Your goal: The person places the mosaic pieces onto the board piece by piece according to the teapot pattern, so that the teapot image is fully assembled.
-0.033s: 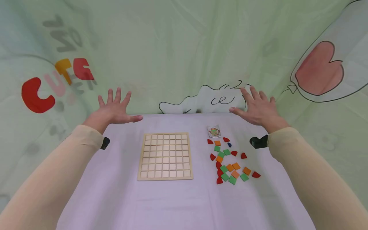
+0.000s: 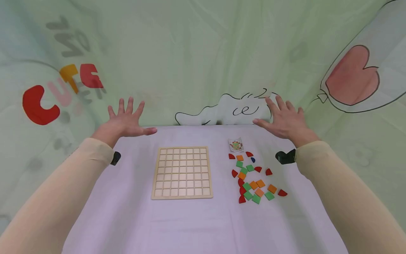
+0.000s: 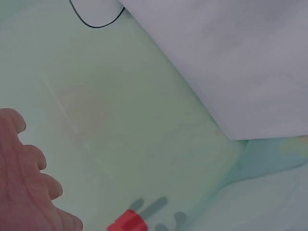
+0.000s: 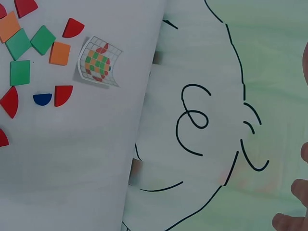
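Note:
Both hands are held up in the air over the far part of the table, fingers spread and holding nothing. The left hand point(image 2: 122, 121) is beyond and left of a square wooden grid board point(image 2: 182, 173); in the left wrist view its fingertips point(image 3: 36, 159) show at the lower left. Beyond the loose pieces on the right hovers the right hand point(image 2: 285, 121). Those pieces are flat green squares point(image 2: 256, 199), orange squares point(image 2: 271, 189), red quarter-circles point(image 2: 282, 193) and a blue half-circle point(image 2: 253, 159). A small curled pattern card point(image 2: 236, 145) lies just past them.
A white cloth covers the table point(image 2: 190, 225). Behind it hangs a pale green printed curtain point(image 2: 177, 63) with coloured letters and a heart balloon point(image 2: 352, 76). A dark wrist device point(image 2: 285, 157) sits at the right cuff, another point(image 2: 116, 158) at the left.

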Demonstrator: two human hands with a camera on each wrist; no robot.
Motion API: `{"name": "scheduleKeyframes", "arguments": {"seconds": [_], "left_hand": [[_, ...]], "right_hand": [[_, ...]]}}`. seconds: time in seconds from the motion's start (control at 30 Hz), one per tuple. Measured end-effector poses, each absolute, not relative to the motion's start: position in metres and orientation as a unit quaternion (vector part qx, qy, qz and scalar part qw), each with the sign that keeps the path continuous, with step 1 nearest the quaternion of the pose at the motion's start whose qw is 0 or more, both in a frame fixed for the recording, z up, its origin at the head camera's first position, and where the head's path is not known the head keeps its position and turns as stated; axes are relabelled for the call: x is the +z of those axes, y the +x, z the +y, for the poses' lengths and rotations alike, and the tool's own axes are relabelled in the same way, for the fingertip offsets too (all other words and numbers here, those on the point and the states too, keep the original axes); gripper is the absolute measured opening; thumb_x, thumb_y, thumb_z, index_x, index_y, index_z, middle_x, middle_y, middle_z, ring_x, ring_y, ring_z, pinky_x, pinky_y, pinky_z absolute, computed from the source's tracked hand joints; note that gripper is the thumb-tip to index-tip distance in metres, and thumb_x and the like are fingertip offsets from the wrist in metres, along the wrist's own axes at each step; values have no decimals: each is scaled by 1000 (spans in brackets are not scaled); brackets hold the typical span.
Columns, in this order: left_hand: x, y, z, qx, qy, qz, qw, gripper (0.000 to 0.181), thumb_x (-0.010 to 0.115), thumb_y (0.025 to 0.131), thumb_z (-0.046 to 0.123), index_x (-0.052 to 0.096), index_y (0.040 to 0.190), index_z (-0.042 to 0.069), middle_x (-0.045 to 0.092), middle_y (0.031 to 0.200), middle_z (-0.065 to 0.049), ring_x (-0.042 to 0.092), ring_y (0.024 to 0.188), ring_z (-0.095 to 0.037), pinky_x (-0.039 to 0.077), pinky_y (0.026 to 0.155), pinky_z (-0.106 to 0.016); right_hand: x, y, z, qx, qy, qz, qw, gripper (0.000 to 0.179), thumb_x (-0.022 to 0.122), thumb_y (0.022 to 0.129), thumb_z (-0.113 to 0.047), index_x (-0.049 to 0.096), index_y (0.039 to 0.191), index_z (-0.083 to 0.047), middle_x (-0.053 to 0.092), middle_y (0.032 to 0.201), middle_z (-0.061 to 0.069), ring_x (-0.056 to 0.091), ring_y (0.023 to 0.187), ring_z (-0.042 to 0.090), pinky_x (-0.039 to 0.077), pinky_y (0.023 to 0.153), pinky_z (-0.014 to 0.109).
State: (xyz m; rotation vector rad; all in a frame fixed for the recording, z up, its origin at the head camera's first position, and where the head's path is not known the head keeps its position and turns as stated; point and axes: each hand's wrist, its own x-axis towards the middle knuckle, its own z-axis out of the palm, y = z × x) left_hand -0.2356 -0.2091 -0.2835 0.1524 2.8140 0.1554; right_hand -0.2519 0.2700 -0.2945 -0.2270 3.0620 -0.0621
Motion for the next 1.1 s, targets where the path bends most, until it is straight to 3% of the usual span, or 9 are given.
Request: {"name": "scheduleKeyframes", "arguments": {"seconds": [0.2,0.33,0.53,0.8,1.1], "left_hand": [[-295,-236,-215,57,48,982,173,111,52,93,69,-7,164,7,-20,165,-33,-22,150,-58,-12,113,-80],[-314,-232,-218,66,60,981,175,110,57,93,65,-2,164,5,-14,166,-34,-14,152,-59,-5,113,-82],[-385,-227,-216,105,71,973,195,104,69,93,51,9,164,4,-5,168,-33,-5,154,-57,5,116,-80],[-474,-221,-212,158,80,954,243,103,77,90,41,14,164,5,4,169,-29,6,155,-55,15,119,-75],[-501,-224,-221,178,77,953,231,112,81,84,47,13,165,9,2,171,-24,-4,156,-52,10,119,-76]], "right_hand": [[-307,-256,267,-25,-81,995,46,98,43,98,-70,7,165,-9,5,169,30,14,149,60,12,114,81],[-318,-260,265,-57,-99,993,43,89,49,102,-57,14,163,-2,16,165,33,20,148,58,17,115,78],[-345,-256,272,-148,-110,981,63,76,57,104,-33,21,160,3,26,161,35,26,146,57,25,117,71],[-398,-255,272,-215,-82,969,93,71,56,105,-31,23,160,0,37,155,34,38,139,55,40,108,70],[-454,-266,255,-257,-62,959,107,67,57,105,-25,26,160,-3,42,153,32,40,138,53,43,108,66]]}}
